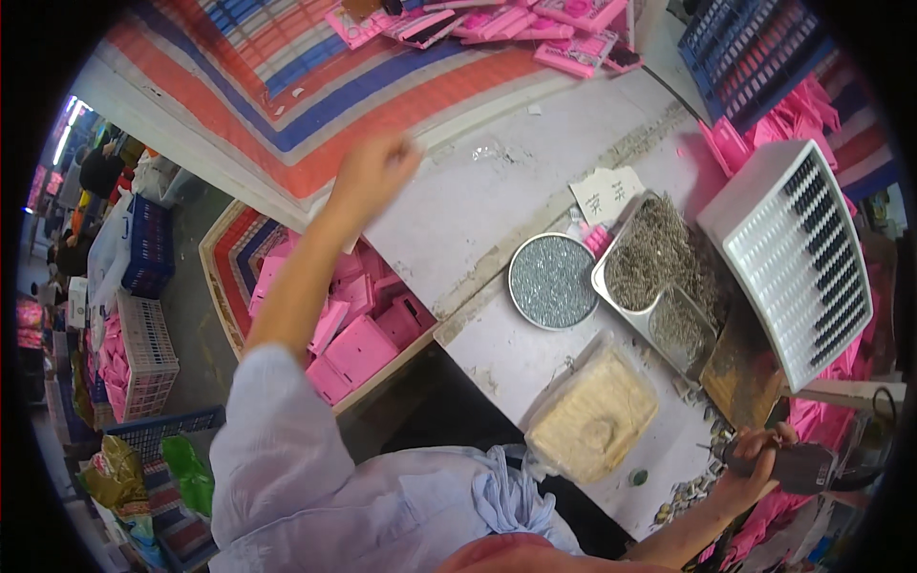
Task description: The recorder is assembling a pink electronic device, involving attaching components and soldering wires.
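Observation:
My right hand (750,473), at the lower right, is wrapped around a dark electric screwdriver (798,468) with its thin bit pointing left. Stretched forward over the edge of the striped sheet, my left hand (375,174) is smeared by motion; its fingers look drawn in, but I cannot make out anything in them. Between my arms stand a round tin (511,277) of small silvery pieces and a metal tray (600,279) heaped with thin metal parts, perhaps screws or springs. A yellowish block (597,411) wrapped in clear plastic lies nearer to me.
A tilted white tray (755,205) with rows of black pieces stands at right. Pink cases (535,21) lie on the striped sheet (382,105) at the back. A bin of pink shells (363,351) sits below my left arm. Small metallic pieces (688,498) line the near table edge.

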The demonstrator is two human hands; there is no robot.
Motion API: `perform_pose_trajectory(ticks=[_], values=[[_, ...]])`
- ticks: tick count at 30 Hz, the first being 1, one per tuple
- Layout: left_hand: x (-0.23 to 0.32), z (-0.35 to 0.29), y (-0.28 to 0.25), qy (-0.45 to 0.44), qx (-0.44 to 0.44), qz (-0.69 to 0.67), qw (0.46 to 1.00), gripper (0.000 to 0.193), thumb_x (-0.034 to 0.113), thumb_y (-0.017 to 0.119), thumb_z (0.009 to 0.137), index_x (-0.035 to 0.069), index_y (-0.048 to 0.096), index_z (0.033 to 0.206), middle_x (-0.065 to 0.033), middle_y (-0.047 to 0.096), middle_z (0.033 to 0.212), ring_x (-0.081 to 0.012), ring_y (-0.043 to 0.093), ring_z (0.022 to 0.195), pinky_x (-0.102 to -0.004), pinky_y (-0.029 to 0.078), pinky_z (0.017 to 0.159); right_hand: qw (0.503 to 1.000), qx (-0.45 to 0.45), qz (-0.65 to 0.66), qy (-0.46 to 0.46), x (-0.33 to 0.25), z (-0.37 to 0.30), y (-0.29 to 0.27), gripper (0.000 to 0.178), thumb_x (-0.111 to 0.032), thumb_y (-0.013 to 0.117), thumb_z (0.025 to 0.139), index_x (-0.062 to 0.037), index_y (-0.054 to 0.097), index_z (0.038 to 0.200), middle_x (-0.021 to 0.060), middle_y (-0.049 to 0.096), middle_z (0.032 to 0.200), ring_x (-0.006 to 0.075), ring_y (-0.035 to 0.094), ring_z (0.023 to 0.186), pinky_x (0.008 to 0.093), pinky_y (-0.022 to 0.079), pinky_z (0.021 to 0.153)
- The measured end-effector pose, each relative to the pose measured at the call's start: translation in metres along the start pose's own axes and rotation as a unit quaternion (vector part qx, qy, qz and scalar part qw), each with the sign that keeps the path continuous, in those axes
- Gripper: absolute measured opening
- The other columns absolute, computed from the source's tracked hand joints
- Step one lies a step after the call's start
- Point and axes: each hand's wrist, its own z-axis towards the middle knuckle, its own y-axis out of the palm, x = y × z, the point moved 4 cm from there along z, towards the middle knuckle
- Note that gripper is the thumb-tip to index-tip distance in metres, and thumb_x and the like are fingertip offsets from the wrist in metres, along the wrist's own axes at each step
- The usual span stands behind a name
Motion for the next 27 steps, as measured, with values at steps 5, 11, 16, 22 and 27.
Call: perform_pose_trajectory(ticks=[5, 11, 16, 22, 27], values=[[-0.163, 0.198, -0.007, -0.127, 0.223, 0.146, 0.955, 0.042, 0.040, 0.072, 0.084, 0.004, 0.075, 0.105, -0.0229, 0.073, 0.106, -0.0404, 0.070, 0.097, -0.0491, 0.055, 0.084, 0.979, 0.106, -0.173, 0.000, -0.012, -0.020, -0.021, 0.054, -0.025, 0.068, 0.096, 0.0023, 0.049, 0.138, 0.0139, 0.061, 0.114, 0.0211, 0.058, 0.103, 0.0370, 0.048, 0.093], [-0.338, 0.263, -0.021, -0.359, 0.376, -0.109, 0.847, 0.116, 0.048, 0.088, 0.072, -0.017, 0.029, 0.147, -0.0308, 0.036, 0.157, -0.0396, 0.044, 0.141, -0.0455, 0.035, 0.118, 0.960, 0.184, -0.209, 0.027, -0.033, -0.044, -0.059, 0.067, -0.019, 0.071, 0.094, -0.0022, 0.039, 0.150, 0.0207, 0.056, 0.135, 0.0333, 0.055, 0.124, 0.0501, 0.050, 0.102], [-0.349, 0.287, 0.011, -0.338, 0.300, -0.340, 0.825, 0.118, 0.044, 0.090, 0.071, -0.012, 0.026, 0.153, -0.0289, 0.031, 0.160, -0.0351, 0.038, 0.146, -0.0442, 0.040, 0.113, 0.942, 0.247, -0.223, 0.053, -0.047, -0.045, -0.055, 0.059, -0.013, 0.067, 0.095, -0.0022, 0.044, 0.148, 0.0186, 0.060, 0.131, 0.0295, 0.057, 0.121, 0.0429, 0.053, 0.095], [-0.297, 0.296, -0.038, -0.275, 0.220, -0.048, 0.935, 0.064, 0.046, 0.075, 0.084, -0.003, 0.064, 0.125, -0.0247, 0.067, 0.123, -0.0327, 0.063, 0.120, -0.0431, 0.050, 0.098, 0.941, 0.236, -0.231, 0.070, -0.021, -0.033, -0.069, 0.055, -0.013, 0.068, 0.095, -0.0020, 0.049, 0.145, 0.0166, 0.061, 0.131, 0.0271, 0.059, 0.115, 0.0407, 0.053, 0.094], [-0.267, 0.262, -0.064, -0.244, 0.327, 0.109, 0.906, 0.047, 0.045, 0.063, 0.091, 0.000, 0.075, 0.094, -0.0215, 0.075, 0.095, -0.0291, 0.074, 0.089, -0.0425, 0.057, 0.079, 0.945, 0.169, -0.273, 0.065, -0.009, -0.027, -0.028, 0.046, -0.012, 0.064, 0.097, -0.0005, 0.052, 0.140, 0.0112, 0.063, 0.115, 0.0186, 0.058, 0.101, 0.0343, 0.050, 0.091]])
